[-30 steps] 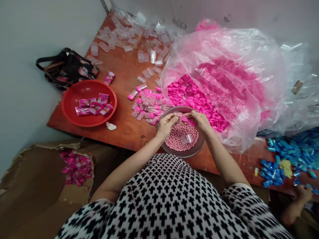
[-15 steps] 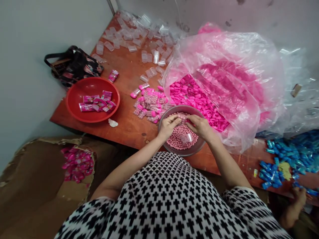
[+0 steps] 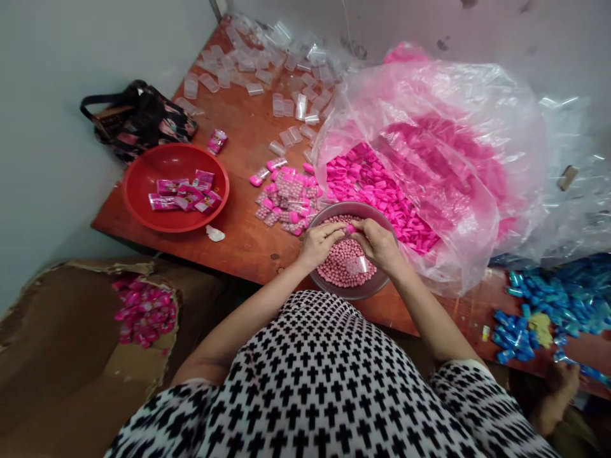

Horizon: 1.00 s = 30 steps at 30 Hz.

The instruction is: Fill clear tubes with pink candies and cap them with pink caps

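Note:
Both my hands meet over a round bowl [image 3: 321, 224] filled with small pink candy balls [image 3: 341, 270]. My left hand [image 3: 319, 243] and my right hand [image 3: 377, 240] are closed in a pinch on one small container with a pink cap [image 3: 351, 228], held just above the balls. A loose clear container [image 3: 359, 264] lies on the candy under my right hand. Just left of the bowl sits a pile of filled pink-capped containers [image 3: 286, 198]. A big clear plastic bag [image 3: 477, 210] of pink caps [image 3: 377, 191] lies open to the right.
A red bowl [image 3: 143, 210] with pink packets stands at the left of the wooden table [image 3: 238, 235]. Several empty clear containers [image 3: 267, 76] are scattered at the back. A dark handbag [image 3: 136, 117], a cardboard box with pink packets [image 3: 143, 308] and blue items [image 3: 544, 305] with another person's hand [image 3: 556, 381] lie around.
My hands dipped toward the candy and closed together; the small container between them now shows its pink cap on top. The view shifted slightly.

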Motion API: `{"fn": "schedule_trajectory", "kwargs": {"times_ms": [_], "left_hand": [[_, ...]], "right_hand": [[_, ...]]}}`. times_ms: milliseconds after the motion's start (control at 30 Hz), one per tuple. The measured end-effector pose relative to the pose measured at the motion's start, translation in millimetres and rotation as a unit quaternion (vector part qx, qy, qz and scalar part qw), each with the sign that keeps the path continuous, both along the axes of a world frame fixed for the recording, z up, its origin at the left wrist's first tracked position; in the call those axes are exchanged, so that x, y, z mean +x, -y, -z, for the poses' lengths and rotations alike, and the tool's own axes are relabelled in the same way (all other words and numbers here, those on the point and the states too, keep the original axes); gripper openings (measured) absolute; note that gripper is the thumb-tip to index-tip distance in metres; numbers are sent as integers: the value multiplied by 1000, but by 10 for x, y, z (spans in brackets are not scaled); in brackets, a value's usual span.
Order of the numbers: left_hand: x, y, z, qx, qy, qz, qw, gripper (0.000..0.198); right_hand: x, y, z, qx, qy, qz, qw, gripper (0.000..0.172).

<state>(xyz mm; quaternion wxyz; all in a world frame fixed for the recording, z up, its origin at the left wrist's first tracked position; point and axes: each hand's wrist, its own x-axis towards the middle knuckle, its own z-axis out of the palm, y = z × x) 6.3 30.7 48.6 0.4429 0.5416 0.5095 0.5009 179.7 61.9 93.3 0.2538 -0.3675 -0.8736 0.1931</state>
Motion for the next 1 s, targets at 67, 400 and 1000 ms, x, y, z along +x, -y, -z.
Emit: {"fn": "schedule_trajectory", "kwargs": {"times_ms": [67,400,1000], "left_hand": [[-8,-10,-31,18,-10,19,1000,20],[4,10,33,-134,173,-35,975,33],[-134,166,46,-2,23,17,1000,21]], "right_hand": [[26,32,-2,3,13,-16,1000,18],[-51,41,74,-256,-196,42,946,31],[-361,156,241,-687,-405,75,598,29]]}}
